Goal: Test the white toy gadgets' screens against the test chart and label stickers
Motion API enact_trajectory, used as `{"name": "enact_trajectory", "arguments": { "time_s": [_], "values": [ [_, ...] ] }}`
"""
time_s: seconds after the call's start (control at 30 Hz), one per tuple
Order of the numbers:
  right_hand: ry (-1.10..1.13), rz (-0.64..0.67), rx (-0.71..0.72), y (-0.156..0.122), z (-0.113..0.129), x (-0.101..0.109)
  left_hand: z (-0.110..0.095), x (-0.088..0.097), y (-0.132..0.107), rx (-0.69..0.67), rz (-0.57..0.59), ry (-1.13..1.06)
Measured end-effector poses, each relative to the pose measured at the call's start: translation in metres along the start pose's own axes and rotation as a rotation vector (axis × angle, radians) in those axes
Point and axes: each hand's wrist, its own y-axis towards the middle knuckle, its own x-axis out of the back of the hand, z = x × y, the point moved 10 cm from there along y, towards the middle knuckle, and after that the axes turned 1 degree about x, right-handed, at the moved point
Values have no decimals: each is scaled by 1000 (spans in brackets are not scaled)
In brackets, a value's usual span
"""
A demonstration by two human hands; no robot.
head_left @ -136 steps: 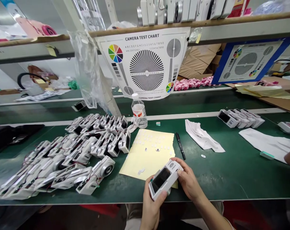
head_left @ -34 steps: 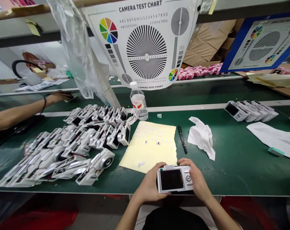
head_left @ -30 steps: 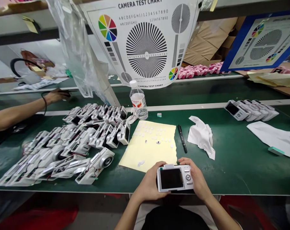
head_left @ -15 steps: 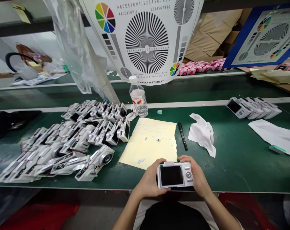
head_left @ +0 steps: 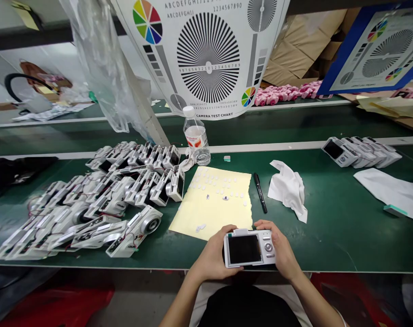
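Note:
I hold a small white camera [head_left: 249, 248] level in both hands at the near edge of the green bench, its dark screen facing me and its lens pointing away. My left hand [head_left: 211, 259] wraps round its left end. My right hand [head_left: 281, 252] grips the right end beside the round button pad. Straight ahead hangs a camera test chart [head_left: 208, 56]. Just beyond my hands lies a yellow sheet [head_left: 215, 204] dotted with small white stickers.
A heap of white cameras [head_left: 100, 200] fills the left of the bench. A water bottle [head_left: 196, 137], a black marker [head_left: 260, 192] and a crumpled white cloth [head_left: 288, 188] lie behind. More cameras [head_left: 359, 151] stand in a row at the right, near white paper [head_left: 390, 193].
The camera has gone from tilted to level with its screen towards me. Another person's arm that reached in at the left is gone. My view has dipped slightly.

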Motion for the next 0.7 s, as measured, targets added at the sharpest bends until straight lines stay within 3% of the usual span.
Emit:
{"name": "enact_trajectory", "arguments": {
  "time_s": [0.7],
  "values": [
    [-17,-7,-33,0,-1,0,3,-1,1,33,-3,-14]
  ]
}}
